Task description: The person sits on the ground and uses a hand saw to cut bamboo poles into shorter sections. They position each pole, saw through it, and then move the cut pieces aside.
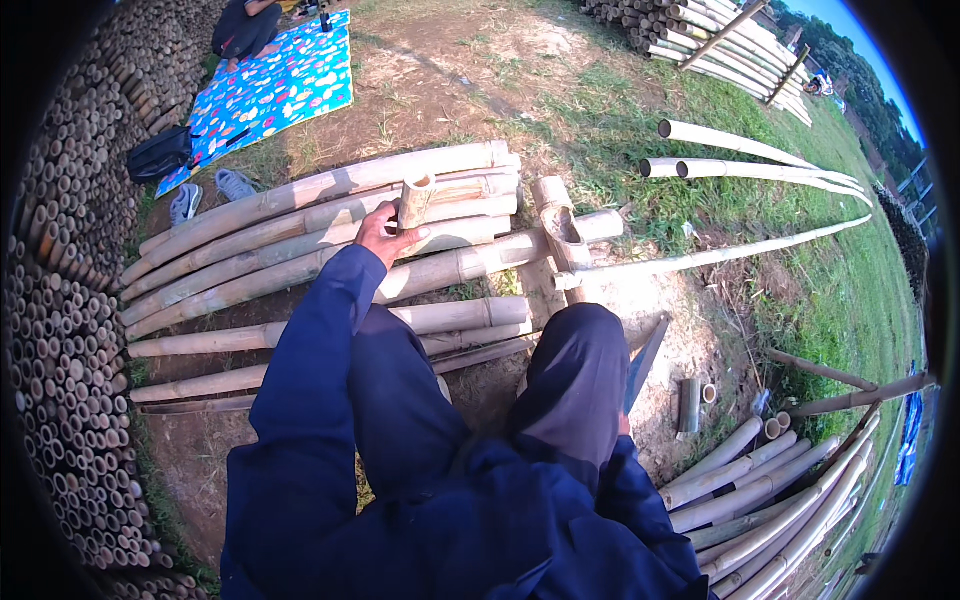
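Observation:
My left hand [388, 238] is closed around a short bamboo piece [415, 203], which stands upright with its open end up, above the row of bamboo poles [300, 215] on my left. Beside my right knee, my right hand [625, 425] is mostly hidden by the trouser leg. A long tapered blade, seemingly a hand saw [648, 360], rises from that hand with its tip pointing forward. Ahead between my knees stands a notched bamboo support [562, 232]. One end of a long thin bamboo pole [720, 257] rests against it.
Two short bamboo offcuts [689, 405] lie right of the saw. More poles [760, 485] are stacked at the lower right. A wall of stacked bamboo [75, 400] lines the left. Shoes [185, 203], a black bag [160, 155] and a blue mat [285, 85] with a person lie beyond.

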Demonstrator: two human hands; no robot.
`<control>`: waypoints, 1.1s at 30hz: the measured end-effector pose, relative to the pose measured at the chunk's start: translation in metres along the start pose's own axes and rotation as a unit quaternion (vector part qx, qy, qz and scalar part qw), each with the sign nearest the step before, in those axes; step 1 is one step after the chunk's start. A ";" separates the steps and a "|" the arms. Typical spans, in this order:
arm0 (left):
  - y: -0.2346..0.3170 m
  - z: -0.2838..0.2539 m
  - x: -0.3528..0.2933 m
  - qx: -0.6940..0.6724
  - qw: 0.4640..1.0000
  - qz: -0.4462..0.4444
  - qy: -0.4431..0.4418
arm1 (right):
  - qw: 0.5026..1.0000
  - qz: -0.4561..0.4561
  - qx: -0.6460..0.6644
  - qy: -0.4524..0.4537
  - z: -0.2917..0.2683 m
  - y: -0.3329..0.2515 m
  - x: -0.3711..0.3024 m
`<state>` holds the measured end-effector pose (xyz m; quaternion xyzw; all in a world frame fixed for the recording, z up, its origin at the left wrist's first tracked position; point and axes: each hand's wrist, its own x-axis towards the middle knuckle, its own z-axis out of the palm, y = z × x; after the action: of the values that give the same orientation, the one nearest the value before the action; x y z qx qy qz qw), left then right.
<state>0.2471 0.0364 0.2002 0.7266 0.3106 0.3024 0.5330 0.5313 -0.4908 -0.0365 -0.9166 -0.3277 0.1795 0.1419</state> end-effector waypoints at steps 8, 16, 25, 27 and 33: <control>0.094 0.226 0.058 -0.192 0.978 -0.054 -0.056 | 0.943 -0.079 0.226 0.232 -0.180 -0.148 0.025; 0.143 0.401 -0.039 -0.208 0.936 -0.124 -0.255 | 0.942 -0.081 0.217 0.243 -0.233 -0.142 -0.019; 0.104 0.372 -0.077 0.098 0.939 0.127 -0.304 | 0.778 0.164 0.568 0.210 -0.122 -0.018 -0.062; 0.112 0.325 -0.071 0.252 0.875 0.261 -0.321 | 0.712 0.229 0.623 0.229 -0.111 0.009 -0.074; 0.059 0.237 -0.089 0.300 0.854 0.374 -0.201 | 0.561 0.383 0.688 0.254 -0.081 0.107 -0.080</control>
<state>0.3818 -0.1858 0.1886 0.9574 -0.0228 0.2187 0.1870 0.5669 -0.6345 0.0146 -0.5880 0.3262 0.1475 0.7253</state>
